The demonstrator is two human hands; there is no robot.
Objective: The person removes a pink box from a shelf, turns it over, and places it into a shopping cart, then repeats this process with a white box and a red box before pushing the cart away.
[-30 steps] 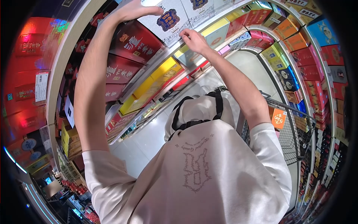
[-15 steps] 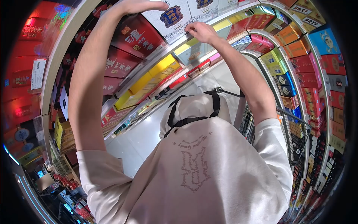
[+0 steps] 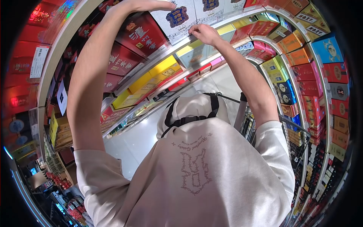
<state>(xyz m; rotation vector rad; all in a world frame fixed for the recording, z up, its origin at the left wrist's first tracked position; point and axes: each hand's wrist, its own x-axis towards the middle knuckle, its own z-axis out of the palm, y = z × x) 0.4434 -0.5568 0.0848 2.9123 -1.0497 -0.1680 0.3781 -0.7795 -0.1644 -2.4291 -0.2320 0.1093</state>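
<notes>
A person stands close to curved shop shelves, both bare arms raised to a white cardboard box with a blue and gold emblem (image 3: 177, 17) on an upper shelf. The left hand (image 3: 145, 5) lies flat with its fingers stretched out along the box's upper edge. The right hand (image 3: 204, 33) has its fingers bent and pinched on the box's lower edge.

Just left of the box stand dark red boxes with gold Chinese characters (image 3: 140, 34). Below them run rows of plain yellow boxes (image 3: 162, 70). To the right the shelves hold orange boxes (image 3: 298, 55) and a bright blue box (image 3: 328, 47). A white paper price label (image 3: 39, 62) hangs at far left, its writing too small to read. A wire shopping cart (image 3: 293, 136) stands beside the person's right shoulder, over a pale glossy floor (image 3: 141, 138). The person's cream shirt (image 3: 196, 178) carries an ornate grey print with script that cannot be read.

Compared with half a second earlier, both hands stay at the same places on the box, and the view has shifted only slightly.
</notes>
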